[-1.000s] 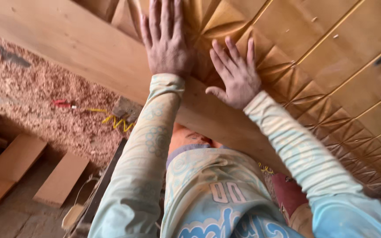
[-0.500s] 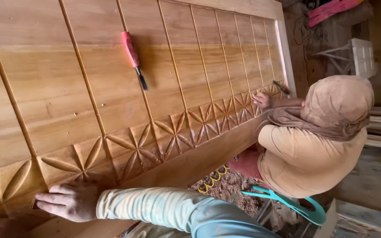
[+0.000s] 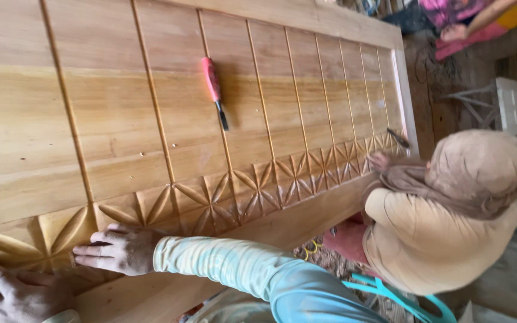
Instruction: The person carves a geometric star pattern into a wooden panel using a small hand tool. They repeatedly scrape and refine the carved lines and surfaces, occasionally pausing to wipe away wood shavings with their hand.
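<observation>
Resting on a wood panel (image 3: 121, 119), both of the wearer's hands lie at its near edge. We see the right hand (image 3: 118, 248) set on the carved border (image 3: 258, 185), fingers close together and slightly curled over a leaf cut. Whether something thin sits under them, we cannot tell. The left hand (image 3: 13, 293) lies flat and spread beside it and holds nothing; we judge that it steadies the body while the right feels the carving. A red-handled chisel (image 3: 213, 84) lies well apart on the plain boards, out of the way of both hands. A co-worker (image 3: 450, 227) sits by the far end, with one hand (image 3: 379, 160) on the same border. We find no label, package or sign. A white stool (image 3: 510, 104) stands beyond the panel.
</observation>
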